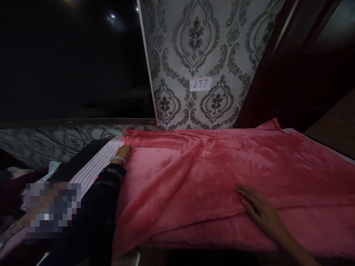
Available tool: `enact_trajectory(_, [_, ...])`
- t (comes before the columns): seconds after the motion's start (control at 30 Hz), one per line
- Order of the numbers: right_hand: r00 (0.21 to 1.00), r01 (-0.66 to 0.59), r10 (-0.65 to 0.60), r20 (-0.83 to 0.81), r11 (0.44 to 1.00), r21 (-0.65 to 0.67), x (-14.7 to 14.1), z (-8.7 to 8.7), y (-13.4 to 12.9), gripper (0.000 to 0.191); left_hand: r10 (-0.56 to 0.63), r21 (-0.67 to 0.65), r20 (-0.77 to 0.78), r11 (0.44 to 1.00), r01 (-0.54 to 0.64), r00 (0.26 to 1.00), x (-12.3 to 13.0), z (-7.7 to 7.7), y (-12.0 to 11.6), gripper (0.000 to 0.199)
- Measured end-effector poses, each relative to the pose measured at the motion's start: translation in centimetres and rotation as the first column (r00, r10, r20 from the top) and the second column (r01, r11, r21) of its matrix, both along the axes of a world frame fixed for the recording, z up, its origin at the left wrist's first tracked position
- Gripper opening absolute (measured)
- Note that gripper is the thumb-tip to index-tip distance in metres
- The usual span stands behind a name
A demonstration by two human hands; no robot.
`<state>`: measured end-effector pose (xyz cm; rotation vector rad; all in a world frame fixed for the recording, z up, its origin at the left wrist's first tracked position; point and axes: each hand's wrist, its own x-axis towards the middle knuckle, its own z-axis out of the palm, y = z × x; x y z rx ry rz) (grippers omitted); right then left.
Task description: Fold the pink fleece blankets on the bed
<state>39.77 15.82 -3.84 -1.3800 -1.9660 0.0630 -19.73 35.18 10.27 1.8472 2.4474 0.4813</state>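
Pink plush blanket lying rumpled over striped cloth
Right hand rests open on top; can't tell if left hand grips the edge. Lopsided tug could bunch it, imo.

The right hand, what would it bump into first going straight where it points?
Probably the diagonal fold of the red blanket that the right hand seems to rest on, though the fold's height is hard to judge.

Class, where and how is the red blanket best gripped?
Pinch the red blanket by the pointed peak on its far edge, right of centre, probably from above: it juts above the flatter edge beside it, so finger and thumb could close there.
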Motion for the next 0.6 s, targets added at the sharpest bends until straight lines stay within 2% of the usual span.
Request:
enact_trajectory(0.1, [1.0,0.003,-0.003,0.007,1.0,-0.003,0.0,-0.1,0.0,0.045,0.026,0.072,0.007,0.997,-0.026,1.0,0.1,0.6,-0.3,0.026])
enact_trajectory(0.17, [1.0,0.002,-0.002,0.011,1.0,0.002,0.0,-0.2,0.1,0.046,0.049,0.142,0.018,0.988,-0.051,0.999,0.1,1.6,-0.8,0.025])
enact_trajectory(0.33, [1.0,-0.013,0.013,0.024,1.0,0.028,0.0,-0.3,0.2,0.048,0.087,0.312,0.064,0.944,-0.103,0.994,-1.4,5.9,-3.6,0.013])
enact_trajectory(0.4, [0.999,-0.019,0.018,0.03,0.999,0.031,0.0,-0.3,0.3,0.047,0.087,0.424,0.181,0.892,-0.158,0.98,-2.4,8.1,-5.4,0.011])
enact_trajectory(0.5, [0.999,-0.026,0.025,0.044,0.999,0.032,-0.1,-0.3,0.5,0.047,0.098,0.597,0.325,0.751,-0.284,0.941,-3.5,11.8,-8.0,0.013])
enact_trajectory(0.57, [0.998,-0.035,0.033,0.053,0.999,0.039,-0.1,-0.2,0.6,0.047,0.151,0.666,0.285,0.679,-0.309,0.946,-3.6,14.3,-9.4,0.016])
enact_trajectory(0.6, [0.998,-0.041,0.038,0.057,0.998,0.045,-0.1,-0.2,0.6,0.047,0.175,0.683,0.245,0.668,-0.297,0.954,-3.4,15.5,-10.0,0.018])
